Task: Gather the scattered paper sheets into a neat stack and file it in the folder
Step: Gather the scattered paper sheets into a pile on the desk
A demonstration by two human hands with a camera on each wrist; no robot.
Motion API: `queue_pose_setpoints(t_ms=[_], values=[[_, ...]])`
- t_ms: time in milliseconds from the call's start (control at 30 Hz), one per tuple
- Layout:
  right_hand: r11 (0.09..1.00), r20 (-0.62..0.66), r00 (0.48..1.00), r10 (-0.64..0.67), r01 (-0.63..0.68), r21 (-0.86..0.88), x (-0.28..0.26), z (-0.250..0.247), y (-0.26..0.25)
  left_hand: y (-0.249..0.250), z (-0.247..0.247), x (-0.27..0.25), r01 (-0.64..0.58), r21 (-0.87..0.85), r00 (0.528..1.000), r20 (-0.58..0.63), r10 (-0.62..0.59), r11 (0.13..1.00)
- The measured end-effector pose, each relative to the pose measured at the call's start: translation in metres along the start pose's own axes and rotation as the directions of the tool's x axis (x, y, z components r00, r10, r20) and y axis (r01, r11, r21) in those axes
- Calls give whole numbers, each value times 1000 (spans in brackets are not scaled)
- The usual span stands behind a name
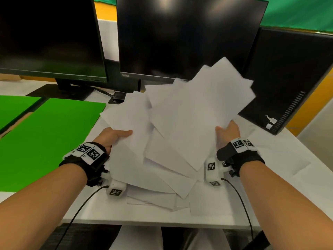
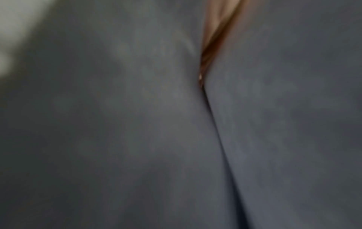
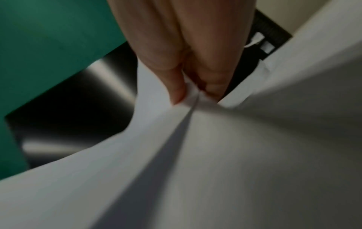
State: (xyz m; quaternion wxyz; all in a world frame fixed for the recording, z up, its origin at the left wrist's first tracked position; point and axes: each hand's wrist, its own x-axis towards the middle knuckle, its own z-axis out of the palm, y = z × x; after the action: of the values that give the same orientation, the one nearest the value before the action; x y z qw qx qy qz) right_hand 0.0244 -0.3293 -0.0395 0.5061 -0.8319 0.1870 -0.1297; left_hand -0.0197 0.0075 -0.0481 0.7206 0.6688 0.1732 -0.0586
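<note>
A fanned, untidy bundle of white paper sheets [image 1: 180, 123] is lifted off the white desk [image 1: 270, 159]. My left hand [image 1: 115, 136] grips its left edge, thumb on top. My right hand [image 1: 228, 131] pinches its right edge; in the right wrist view its fingers [image 3: 195, 54] squeeze the paper sheets [image 3: 215, 155] together. More loose sheets [image 1: 162, 199] lie on the desk under the bundle. The open green folder [image 1: 50, 141] lies flat to the left. The left wrist view shows only grey paper [image 2: 137, 124] close up and a sliver of skin.
Two dark monitors [image 1: 189, 37] stand at the back of the desk, their bases and a cable behind the folder. A black computer case [image 1: 292, 78] stands at the right rear. The desk's front edge runs just below the loose sheets.
</note>
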Motion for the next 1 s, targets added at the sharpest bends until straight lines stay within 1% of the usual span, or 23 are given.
queue_pose_setpoints(t_ms=[67, 100, 167, 233, 267, 333, 400, 433, 500, 567, 633, 667, 700, 733, 800, 833, 867, 900, 933, 967, 1000], values=[[991, 127, 992, -13, 29, -128, -5, 9, 0, 1, 6, -1, 3, 2, 1000, 31, -3, 1000], [985, 167, 986, 3, 25, -169, -5, 12, -2, 1, 8, -2, -7, 18, 1000, 26, 7, 1000], [981, 220, 974, 47, -4, -193, -4, 15, -10, 1, 12, -2, -27, 44, 1000, 8, 27, 999], [972, 278, 956, 88, -21, -235, -3, 16, -15, 3, 12, -3, -7, 30, 1000, 28, 7, 1000], [967, 315, 945, 90, -8, -254, -3, 16, -16, 4, 11, -3, 7, 20, 999, 39, -8, 1000], [978, 412, 906, 97, -10, -207, -1, 16, -15, 7, 9, -4, 30, 27, 998, 51, -31, 999], [988, 483, 872, 80, -5, -154, 3, 19, -14, 9, 8, -6, 18, 25, 998, 62, -20, 1000], [986, 510, 857, 73, 14, -165, 1, 19, -18, 11, 9, -7, 10, 24, 998, 62, -11, 1000], [968, 551, 830, 86, 62, -243, 1, 20, -22, 12, 9, -7, -17, 25, 998, 57, 16, 1000], [930, 576, 808, 125, 106, -351, 2, 21, -24, 12, 10, -6, -40, -1, 998, 50, 40, 999], [885, 630, 756, 177, 158, -438, 2, 20, -24, 11, 12, -5, -44, -15, 999, 17, 44, 999], [874, 624, 758, 190, 160, -460, 3, 18, -24, 10, 12, -4, -34, -9, 999, -2, 34, 999], [885, 590, 786, 183, 129, -447, 8, 17, -21, 10, 12, -5, -8, -10, 1000, -22, 8, 1000], [908, 530, 827, 188, 59, -414, 8, 13, -22, 9, 11, -4, 33, -9, 999, -32, -34, 999], [943, 408, 892, 194, -55, -328, 15, 5, -17, 7, 9, -5, 111, 39, 994, 14, -112, 993], [942, 368, 908, 201, -77, -326, 18, 0, -15, 6, 8, -5, 141, 75, 989, 33, -144, 987], [935, 336, 916, 220, -99, -341, 14, -3, -14, 5, 6, -4, 159, 108, 986, 32, -163, 981], [928, 343, 913, 219, -86, -363, 12, -7, -13, 5, 7, -5, 162, 140, 986, 19, -166, 977], [912, 364, 899, 243, -84, -402, 10, -9, -12, 4, 8, -5, 154, 141, 988, -3, -155, 978], [898, 415, 875, 249, -48, -437, 8, -8, -9, 4, 10, -5, 137, 108, 991, -21, -135, 985], [888, 460, 844, 276, -40, -459, 5, -7, -8, 2, 11, -1, 123, 95, 992, -47, -119, 988]])
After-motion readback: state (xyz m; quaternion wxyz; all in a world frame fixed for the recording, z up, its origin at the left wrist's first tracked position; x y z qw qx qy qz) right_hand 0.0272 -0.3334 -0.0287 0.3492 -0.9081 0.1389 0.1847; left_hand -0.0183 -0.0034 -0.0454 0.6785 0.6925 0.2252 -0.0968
